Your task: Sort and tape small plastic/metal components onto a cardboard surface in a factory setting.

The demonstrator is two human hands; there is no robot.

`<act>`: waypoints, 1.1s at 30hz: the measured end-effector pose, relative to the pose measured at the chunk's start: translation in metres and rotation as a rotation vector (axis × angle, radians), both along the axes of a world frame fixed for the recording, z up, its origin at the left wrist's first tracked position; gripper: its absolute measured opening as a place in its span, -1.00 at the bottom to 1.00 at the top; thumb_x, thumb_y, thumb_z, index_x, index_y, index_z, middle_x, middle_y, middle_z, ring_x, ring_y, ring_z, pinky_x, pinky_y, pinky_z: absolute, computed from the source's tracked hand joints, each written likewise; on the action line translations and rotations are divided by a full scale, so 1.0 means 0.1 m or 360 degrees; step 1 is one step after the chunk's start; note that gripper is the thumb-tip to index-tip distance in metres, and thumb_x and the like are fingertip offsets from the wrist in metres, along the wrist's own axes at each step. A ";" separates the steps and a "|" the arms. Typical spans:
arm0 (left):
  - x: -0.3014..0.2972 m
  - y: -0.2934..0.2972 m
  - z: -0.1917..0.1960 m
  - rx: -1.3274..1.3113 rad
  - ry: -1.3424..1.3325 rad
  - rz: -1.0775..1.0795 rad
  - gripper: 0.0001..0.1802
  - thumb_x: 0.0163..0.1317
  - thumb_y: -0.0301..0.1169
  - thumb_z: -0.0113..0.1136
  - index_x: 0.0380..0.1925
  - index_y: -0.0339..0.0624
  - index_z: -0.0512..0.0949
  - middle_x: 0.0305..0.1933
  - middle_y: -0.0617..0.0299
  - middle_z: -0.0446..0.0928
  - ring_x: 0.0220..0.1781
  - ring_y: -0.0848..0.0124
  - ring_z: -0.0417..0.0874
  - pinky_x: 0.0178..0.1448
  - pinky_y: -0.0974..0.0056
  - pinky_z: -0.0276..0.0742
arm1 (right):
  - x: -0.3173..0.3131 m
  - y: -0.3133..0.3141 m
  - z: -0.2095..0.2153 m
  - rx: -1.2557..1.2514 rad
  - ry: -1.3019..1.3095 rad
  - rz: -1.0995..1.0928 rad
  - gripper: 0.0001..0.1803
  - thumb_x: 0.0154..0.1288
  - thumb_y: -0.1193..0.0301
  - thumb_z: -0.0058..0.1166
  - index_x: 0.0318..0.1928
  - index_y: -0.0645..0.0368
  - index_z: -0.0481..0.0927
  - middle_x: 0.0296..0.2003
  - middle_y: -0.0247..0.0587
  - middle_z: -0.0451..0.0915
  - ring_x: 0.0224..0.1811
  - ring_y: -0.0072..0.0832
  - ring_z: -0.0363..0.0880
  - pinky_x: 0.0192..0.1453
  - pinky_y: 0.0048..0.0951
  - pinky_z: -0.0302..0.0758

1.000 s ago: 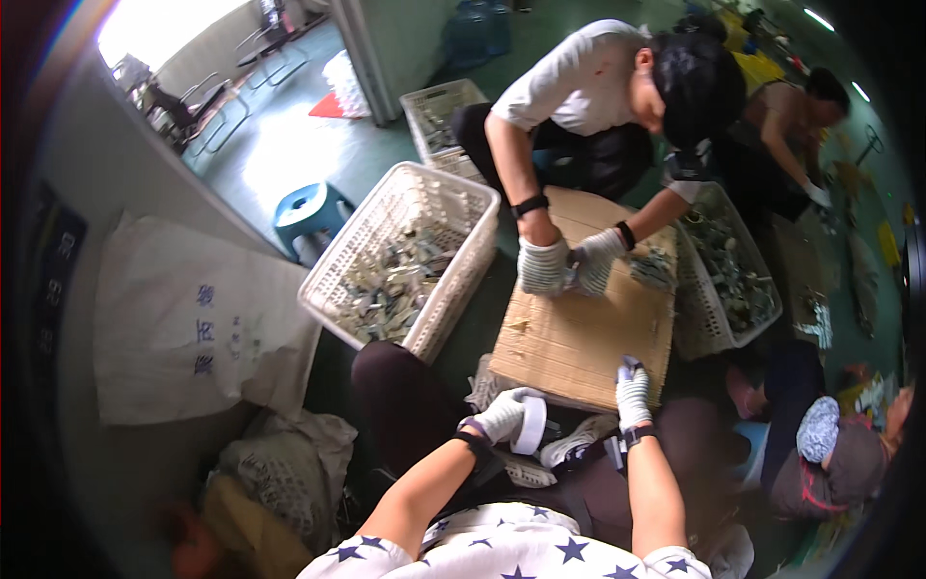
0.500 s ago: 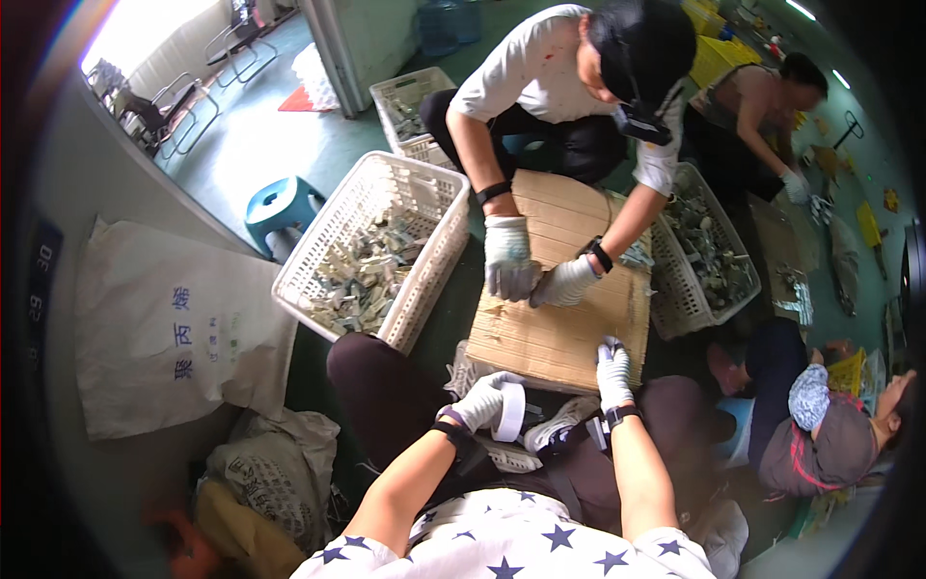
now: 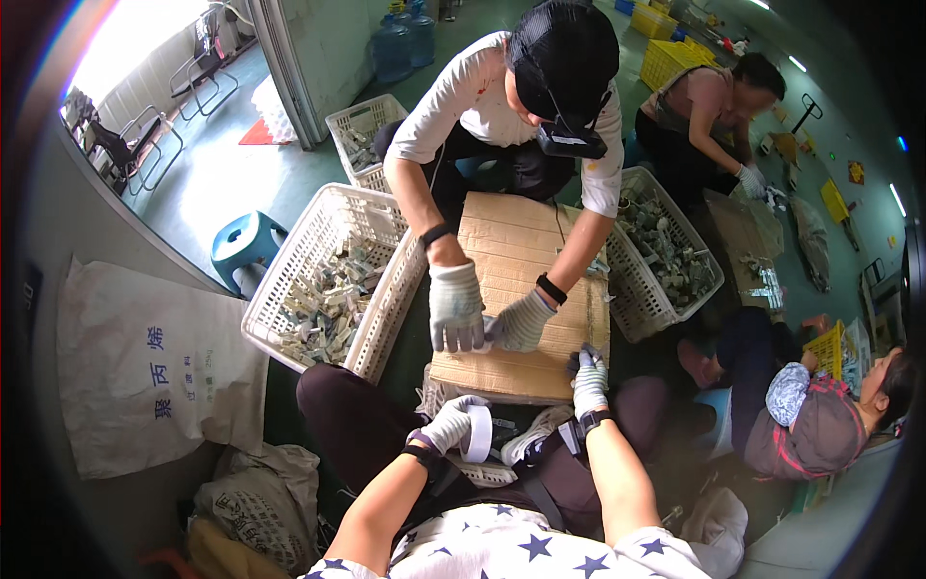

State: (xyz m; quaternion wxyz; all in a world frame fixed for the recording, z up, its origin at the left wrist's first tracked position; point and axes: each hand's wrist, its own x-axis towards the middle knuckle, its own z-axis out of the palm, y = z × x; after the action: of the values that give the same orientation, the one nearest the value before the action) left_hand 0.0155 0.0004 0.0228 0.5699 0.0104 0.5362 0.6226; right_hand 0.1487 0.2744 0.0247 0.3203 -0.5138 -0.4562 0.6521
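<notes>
In a white knitted glove, my left hand grips a roll of white tape just short of the cardboard's near edge. My right hand, gloved too, is closed at the near right corner of a flat brown cardboard piece; its thumb side is partly hidden. The cardboard lies between me and a crouching co-worker, over something largely covered. Both gloved hands of that co-worker, one glove and the other glove, meet on the cardboard near its front edge.
White crates of small metal-looking parts flank the cardboard: a left crate, a right crate, a smaller crate behind. A blue stool and a white sack stand left. Two other people sit or crouch at right.
The whole view has shifted, moving the scene leftward and somewhat down. The co-worker's hands have moved nearer the cardboard's front edge. My hands keep their places at the tape roll and the cardboard corner.
</notes>
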 end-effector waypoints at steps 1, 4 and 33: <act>0.00 0.00 -0.01 -0.0006 -0.0001 0.0000 -0.76 0.06 -0.57 0.33 -0.23 -0.14 0.59 -0.36 0.30 0.59 -0.40 0.44 0.59 -0.30 0.29 0.59 | -0.01 0.02 0.00 -0.0006 -0.0001 0.0000 -0.77 0.33 0.33 0.01 -0.05 0.07 0.55 -0.36 -0.40 0.55 -0.46 -0.61 0.45 -0.35 -0.51 0.44; -0.03 0.01 -0.05 -0.0006 0.0010 -0.0025 -0.74 0.06 -0.60 0.31 -0.21 -0.17 0.59 -0.35 0.29 0.60 -0.38 0.44 0.60 -0.27 0.29 0.59 | -0.03 0.02 0.11 -0.0034 -0.0030 0.0053 -0.76 0.36 0.33 -0.01 -0.01 0.09 0.50 -0.40 -0.38 0.56 -0.47 -0.61 0.48 -0.36 -0.51 0.47; 0.01 0.01 0.06 -0.0004 -0.0014 -0.0020 -0.65 0.07 -0.66 0.17 -0.10 -0.17 0.50 -0.28 0.21 0.56 -0.35 0.28 0.65 -0.29 0.12 0.64 | -0.03 -0.02 0.09 -0.0060 0.0106 -0.0060 -0.76 0.38 0.39 -0.03 0.03 0.05 0.50 -0.36 -0.36 0.58 -0.50 -0.64 0.52 -0.43 -0.60 0.52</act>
State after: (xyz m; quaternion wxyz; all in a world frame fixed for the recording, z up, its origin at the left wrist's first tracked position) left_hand 0.0164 0.0017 0.0291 0.5760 0.0103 0.5344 0.6184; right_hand 0.1457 0.2719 0.0341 0.3376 -0.5062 -0.4232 0.6714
